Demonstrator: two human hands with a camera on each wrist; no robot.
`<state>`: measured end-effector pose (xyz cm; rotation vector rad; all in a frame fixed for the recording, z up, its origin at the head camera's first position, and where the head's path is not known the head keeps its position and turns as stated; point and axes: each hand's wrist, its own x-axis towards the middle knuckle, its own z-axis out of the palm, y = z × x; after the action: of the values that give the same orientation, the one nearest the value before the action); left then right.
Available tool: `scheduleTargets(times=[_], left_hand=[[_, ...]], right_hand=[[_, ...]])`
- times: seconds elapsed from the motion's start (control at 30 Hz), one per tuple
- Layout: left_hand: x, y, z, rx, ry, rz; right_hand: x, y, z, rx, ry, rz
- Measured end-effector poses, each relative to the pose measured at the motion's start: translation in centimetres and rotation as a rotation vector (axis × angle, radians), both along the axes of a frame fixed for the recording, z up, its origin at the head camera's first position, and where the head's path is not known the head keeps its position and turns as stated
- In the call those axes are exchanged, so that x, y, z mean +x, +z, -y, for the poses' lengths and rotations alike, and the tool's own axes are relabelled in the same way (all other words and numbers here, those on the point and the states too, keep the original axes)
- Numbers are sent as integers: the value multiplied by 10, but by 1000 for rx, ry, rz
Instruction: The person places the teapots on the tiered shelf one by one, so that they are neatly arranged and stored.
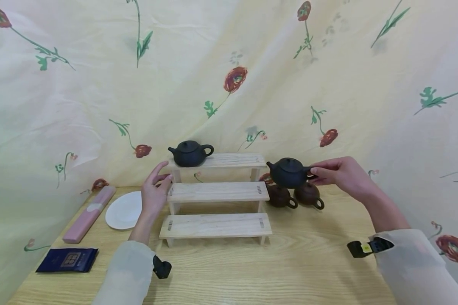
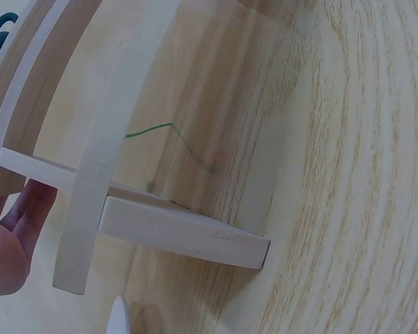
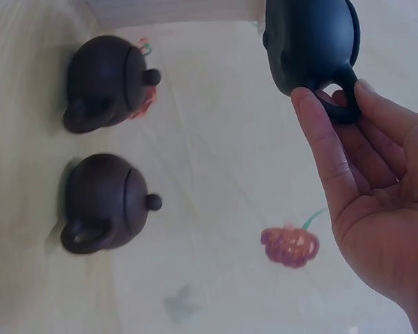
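Observation:
My right hand (image 1: pixel 343 176) pinches the handle of a black teapot (image 1: pixel 289 173), held in the air off the right end of the stepped wooden shelf (image 1: pixel 218 192). In the right wrist view, thumb and fingers close round the handle of this teapot (image 3: pixel 312 45). Another black teapot (image 1: pixel 189 154) stands on the left of the top step, spout to the left. My left hand (image 1: pixel 154 192) is at the shelf's left end, fingers extended beside the upper steps. The left wrist view shows its fingers (image 2: pixel 35 212) partly hidden behind the wood.
Two dark brown teapots, one nearer the shelf (image 1: pixel 278 196) and one farther right (image 1: pixel 307 195), sit on the table below the held teapot. Left of the shelf lie a white plate (image 1: pixel 124 210), a long pink box (image 1: pixel 89 215) and a dark blue packet (image 1: pixel 67 260). Flowered cloth (image 1: pixel 198 55) hangs behind.

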<state>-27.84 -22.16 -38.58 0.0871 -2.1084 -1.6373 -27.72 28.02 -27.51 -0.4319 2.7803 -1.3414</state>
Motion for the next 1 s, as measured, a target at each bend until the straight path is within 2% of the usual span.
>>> scheduleTargets(times=[0.5,1.0], left_hand=[[0,0,1,-9,4,7],[-1,-1,1,15,-13,11]], right_hand=[[-31,26,49,-104,66,4],[-60,31,104,-149,94,27]])
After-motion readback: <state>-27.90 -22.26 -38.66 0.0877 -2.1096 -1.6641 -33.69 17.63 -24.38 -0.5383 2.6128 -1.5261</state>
